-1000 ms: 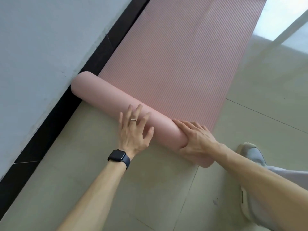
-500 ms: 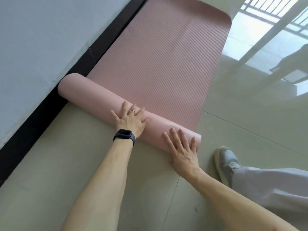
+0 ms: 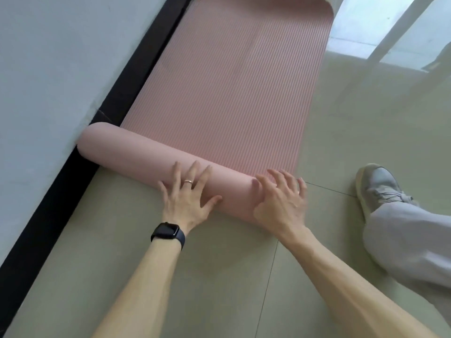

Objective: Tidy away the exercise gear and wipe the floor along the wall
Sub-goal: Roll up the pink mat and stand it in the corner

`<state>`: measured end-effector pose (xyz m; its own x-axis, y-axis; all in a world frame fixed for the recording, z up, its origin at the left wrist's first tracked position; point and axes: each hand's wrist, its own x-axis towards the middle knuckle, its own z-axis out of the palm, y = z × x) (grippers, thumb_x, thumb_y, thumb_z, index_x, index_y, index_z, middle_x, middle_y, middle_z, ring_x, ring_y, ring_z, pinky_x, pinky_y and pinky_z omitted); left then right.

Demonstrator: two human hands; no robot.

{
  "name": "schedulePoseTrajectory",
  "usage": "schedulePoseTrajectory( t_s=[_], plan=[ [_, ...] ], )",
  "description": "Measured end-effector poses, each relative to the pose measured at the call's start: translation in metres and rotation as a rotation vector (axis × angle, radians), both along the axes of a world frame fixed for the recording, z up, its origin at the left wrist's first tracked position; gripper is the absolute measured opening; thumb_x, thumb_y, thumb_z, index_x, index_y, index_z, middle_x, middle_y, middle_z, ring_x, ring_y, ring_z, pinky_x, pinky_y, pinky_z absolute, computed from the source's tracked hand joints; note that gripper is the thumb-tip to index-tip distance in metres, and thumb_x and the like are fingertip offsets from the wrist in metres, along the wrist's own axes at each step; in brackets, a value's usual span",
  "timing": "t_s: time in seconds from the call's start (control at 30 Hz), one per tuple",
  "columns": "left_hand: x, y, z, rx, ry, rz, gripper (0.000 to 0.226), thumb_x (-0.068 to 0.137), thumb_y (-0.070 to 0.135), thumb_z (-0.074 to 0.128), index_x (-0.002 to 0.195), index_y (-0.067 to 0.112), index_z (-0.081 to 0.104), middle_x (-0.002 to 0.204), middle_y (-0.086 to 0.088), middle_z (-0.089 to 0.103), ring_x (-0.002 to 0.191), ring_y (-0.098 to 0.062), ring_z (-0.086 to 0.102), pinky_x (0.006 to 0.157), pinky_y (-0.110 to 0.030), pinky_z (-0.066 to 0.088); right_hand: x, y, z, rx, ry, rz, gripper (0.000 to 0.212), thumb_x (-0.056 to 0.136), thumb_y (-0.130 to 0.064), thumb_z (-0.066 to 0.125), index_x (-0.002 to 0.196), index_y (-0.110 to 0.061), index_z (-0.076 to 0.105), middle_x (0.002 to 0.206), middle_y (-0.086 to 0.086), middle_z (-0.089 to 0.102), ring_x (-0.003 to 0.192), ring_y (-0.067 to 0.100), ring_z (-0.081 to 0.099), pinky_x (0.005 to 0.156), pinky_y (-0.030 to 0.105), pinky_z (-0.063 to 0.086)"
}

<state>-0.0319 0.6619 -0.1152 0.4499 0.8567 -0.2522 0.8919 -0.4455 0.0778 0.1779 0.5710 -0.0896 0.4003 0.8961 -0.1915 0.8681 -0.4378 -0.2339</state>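
A pink ribbed exercise mat (image 3: 231,93) lies flat on the floor along the wall, its far rounded end near the top of the view. Its near end is wound into a thick roll (image 3: 131,152) whose left end touches the skirting. My left hand (image 3: 188,198), with a ring and a black watch at the wrist, presses flat on the roll's middle, fingers spread. My right hand (image 3: 280,203) lies over the roll's right end, fingers apart on top and thumb against its near side.
A pale wall (image 3: 48,69) with a black skirting (image 3: 61,191) runs along the left. Beige floor tiles (image 3: 366,118) spread to the right. My grey shoe (image 3: 375,186) and trouser leg stand right of the roll. Bright window light falls at top right.
The roll has moved farther along the mat and grown thicker. Both hands have shifted on it, the right one from behind the roll onto its end. The view now shows the mat's far end.
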Motion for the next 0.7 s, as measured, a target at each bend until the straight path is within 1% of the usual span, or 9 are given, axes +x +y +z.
schedulePoseTrajectory(
  t_s=[0.07, 0.17, 0.23, 0.27, 0.33, 0.43, 0.53, 0.63, 0.7],
  plan=[
    [0.034, 0.036, 0.003, -0.017, 0.059, -0.007, 0.078, 0.086, 0.084, 0.011, 0.154, 0.045, 0.010, 0.164, 0.011, 0.015, 0.152, -0.030, -0.010, 0.107, -0.079, 0.012, -0.008, -0.013, -0.009, 0.200, -0.028, -0.092, 0.055, 0.079, -0.024, 0.059, 0.133, -0.028, 0.054, 0.150, 0.002, 0.046, 0.144, 0.028, 0.029, 0.118, 0.055, 0.014],
    [0.076, 0.074, 0.007, -0.070, 0.139, 0.009, 0.080, 0.085, 0.085, 0.006, 0.151, 0.043, 0.024, 0.160, 0.010, 0.029, 0.152, -0.029, -0.005, 0.105, -0.079, 0.006, -0.012, -0.032, -0.034, 0.095, -0.055, 0.102, 0.098, 0.070, -0.047, 0.070, 0.154, -0.013, 0.032, 0.162, 0.019, 0.019, 0.151, 0.038, 0.010, 0.118, 0.063, 0.000],
    [0.098, 0.090, 0.005, -0.086, 0.171, 0.070, 0.075, 0.089, 0.080, 0.008, 0.147, 0.041, 0.035, 0.157, 0.006, 0.035, 0.152, -0.030, -0.001, 0.106, -0.077, 0.003, 0.015, -0.015, -0.053, 0.050, -0.124, 0.251, 0.115, 0.059, -0.033, 0.082, 0.157, -0.015, 0.024, 0.162, 0.023, 0.014, 0.150, 0.043, 0.011, 0.113, 0.071, 0.005],
    [0.109, 0.097, 0.005, -0.078, 0.147, 0.125, 0.069, 0.093, 0.075, 0.012, 0.145, 0.038, 0.040, 0.156, 0.002, 0.037, 0.152, -0.029, 0.002, 0.109, -0.074, 0.003, 0.035, 0.000, -0.061, 0.025, -0.165, 0.296, 0.116, 0.056, -0.027, 0.082, 0.156, -0.016, 0.025, 0.161, 0.023, 0.019, 0.148, 0.045, 0.017, 0.110, 0.074, 0.011],
    [0.128, 0.114, 0.005, -0.004, 0.025, 0.219, 0.061, 0.099, 0.062, 0.022, 0.145, 0.027, 0.044, 0.156, -0.008, 0.037, 0.151, -0.031, 0.009, 0.116, -0.065, 0.008, 0.075, 0.033, -0.059, -0.086, -0.159, 0.370, 0.116, 0.054, -0.038, 0.078, 0.155, -0.020, 0.023, 0.155, 0.021, 0.028, 0.141, 0.045, 0.028, 0.104, 0.072, 0.021],
    [0.143, 0.132, 0.004, 0.161, -0.137, 0.124, 0.054, 0.101, 0.050, 0.034, 0.147, 0.022, 0.041, 0.157, -0.011, 0.034, 0.149, -0.035, 0.019, 0.113, -0.061, 0.021, 0.109, 0.077, -0.037, -0.231, -0.055, 0.425, 0.109, 0.056, -0.056, 0.066, 0.149, -0.030, 0.014, 0.144, 0.006, 0.034, 0.132, 0.035, 0.034, 0.100, 0.061, 0.029],
    [0.145, 0.128, 0.002, 0.296, -0.274, 0.059, 0.052, 0.095, 0.045, 0.044, 0.139, 0.018, 0.048, 0.151, -0.011, 0.041, 0.144, -0.037, 0.030, 0.112, -0.062, 0.027, 0.144, 0.122, -0.011, -0.320, 0.140, 0.454, 0.090, 0.061, -0.058, 0.062, 0.139, -0.038, 0.023, 0.122, -0.005, 0.049, 0.110, 0.028, 0.051, 0.091, 0.050, 0.044],
    [0.139, 0.114, -0.002, 0.265, -0.263, 0.066, 0.060, 0.091, 0.055, 0.042, 0.140, 0.020, 0.044, 0.154, -0.011, 0.034, 0.147, -0.037, 0.023, 0.114, -0.065, 0.021, 0.183, 0.175, 0.004, -0.450, 0.235, 0.469, 0.087, 0.060, -0.054, 0.070, 0.136, -0.039, 0.033, 0.111, -0.005, 0.052, 0.099, 0.026, 0.058, 0.076, 0.040, 0.052],
    [0.141, 0.107, -0.002, 0.175, -0.128, 0.028, 0.072, 0.089, 0.066, 0.036, 0.149, 0.027, 0.032, 0.161, -0.006, 0.022, 0.152, -0.033, 0.008, 0.116, -0.067, 0.012, 0.200, 0.200, 0.001, -0.548, 0.304, 0.460, 0.091, 0.055, -0.053, 0.074, 0.137, -0.039, 0.036, 0.118, -0.002, 0.042, 0.107, 0.027, 0.052, 0.084, 0.042, 0.051]
  ],
)
